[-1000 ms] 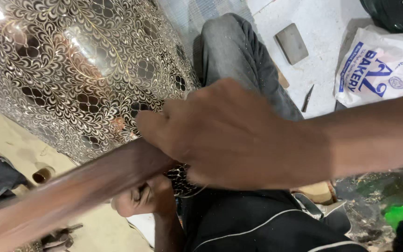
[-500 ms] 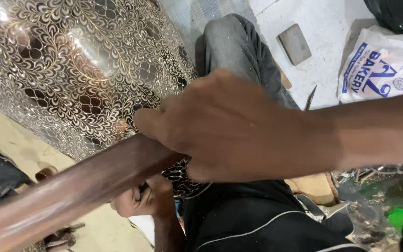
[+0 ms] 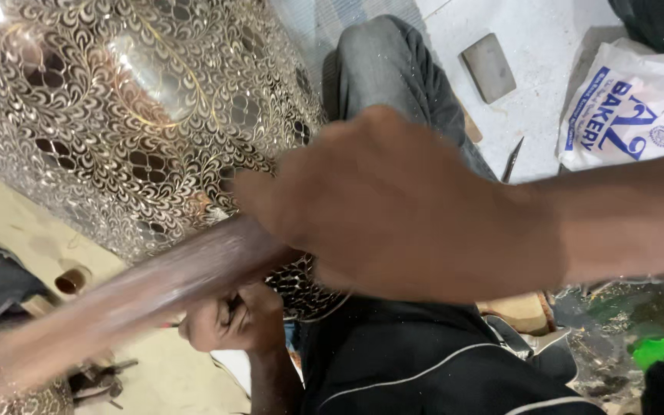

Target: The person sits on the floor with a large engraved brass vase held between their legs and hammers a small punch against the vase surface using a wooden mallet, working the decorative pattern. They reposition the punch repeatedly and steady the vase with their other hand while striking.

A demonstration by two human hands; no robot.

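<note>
A large metal vessel [image 3: 132, 115] engraved with fine floral scrollwork fills the upper left and rests against my lap. My right hand [image 3: 393, 207] is close to the camera, blurred, and closed around a long brown wooden handle [image 3: 140, 292] that slants down to the lower left. Under the handle, my left hand [image 3: 228, 319] is a fist pressed against the vessel's lower edge, with a small dark tool gripped between the fingers. The tool's tip is hidden.
My grey trouser knee [image 3: 393, 69] rises beside the vessel. On the pale floor lie a grey block [image 3: 488, 67], a thin metal tool [image 3: 510, 159] and a white printed bag [image 3: 632, 115]. A small tube [image 3: 71, 280] sits at the left, something green [image 3: 651, 352] at the lower right.
My right hand and the wooden handle have swung slightly and are now motion-blurred. The left hand stays pressed against the vessel's lower edge.
</note>
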